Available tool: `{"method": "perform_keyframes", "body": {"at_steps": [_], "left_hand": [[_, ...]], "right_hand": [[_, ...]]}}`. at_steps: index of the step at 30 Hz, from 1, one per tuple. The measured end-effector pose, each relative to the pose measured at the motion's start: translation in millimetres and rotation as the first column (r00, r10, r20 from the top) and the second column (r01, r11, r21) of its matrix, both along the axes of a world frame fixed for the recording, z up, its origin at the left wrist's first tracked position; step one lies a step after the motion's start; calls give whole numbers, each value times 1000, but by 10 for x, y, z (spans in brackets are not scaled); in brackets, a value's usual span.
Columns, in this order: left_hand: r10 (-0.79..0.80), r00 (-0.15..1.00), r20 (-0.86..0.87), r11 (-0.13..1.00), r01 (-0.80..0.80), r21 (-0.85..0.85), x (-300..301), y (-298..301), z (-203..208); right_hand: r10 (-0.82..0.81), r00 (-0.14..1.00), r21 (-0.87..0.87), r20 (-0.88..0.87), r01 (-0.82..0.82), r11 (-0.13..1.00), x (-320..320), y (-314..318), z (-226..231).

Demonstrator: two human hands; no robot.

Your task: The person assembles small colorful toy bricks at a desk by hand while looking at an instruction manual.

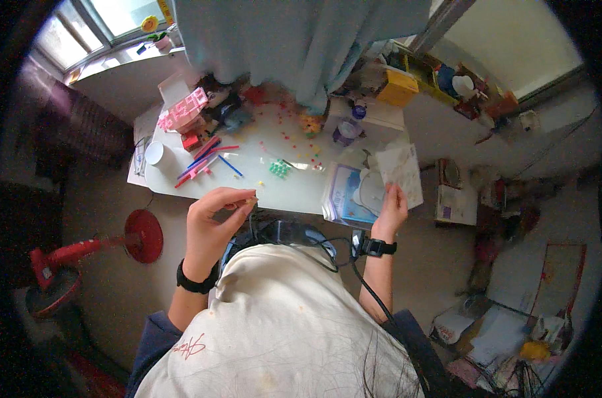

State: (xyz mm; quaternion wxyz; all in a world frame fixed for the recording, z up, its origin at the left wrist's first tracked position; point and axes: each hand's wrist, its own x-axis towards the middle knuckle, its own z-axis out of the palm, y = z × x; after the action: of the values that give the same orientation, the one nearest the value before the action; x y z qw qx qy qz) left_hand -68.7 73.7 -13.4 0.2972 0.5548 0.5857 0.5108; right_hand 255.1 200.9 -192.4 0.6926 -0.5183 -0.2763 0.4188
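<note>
My left hand [216, 217] is closed in a pinch above the table's front edge. At its fingertips is a tiny pale, yellowish bit, too small to name. On the right, my right hand [391, 207] grips the lower edge of a pale whitish sheet [400, 166], thumb and fingers pressed together. Beneath and beside that sheet lie a blue-and-white flat packet [344, 192] and a white rounded object [369, 189]. Nearest my left hand on the white table [208, 179] are a cluster of small green pieces [279, 168] and a blue stick [231, 166].
Pink, red and blue sticks [198, 162] lie by a white cup [155, 153] at the table's left. A pink block-like item [185, 111] stands behind. Small red and yellow bits dot the back. A purple container [347, 131] stands right of them, and a curtain [294, 46] hangs behind.
</note>
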Motion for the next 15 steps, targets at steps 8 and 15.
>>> {"method": "perform_keyframes", "body": {"at_steps": [8,15], "left_hand": [[85,996,-14,996,-85,-4,-3,-156,135],[19,993,116,999,-25,42,79,-357,445]], "right_hand": [[87,987,-115,-138,-104,988,182,15,-420],[168,960,-127,225,-142,982,-84,129,169]]}}
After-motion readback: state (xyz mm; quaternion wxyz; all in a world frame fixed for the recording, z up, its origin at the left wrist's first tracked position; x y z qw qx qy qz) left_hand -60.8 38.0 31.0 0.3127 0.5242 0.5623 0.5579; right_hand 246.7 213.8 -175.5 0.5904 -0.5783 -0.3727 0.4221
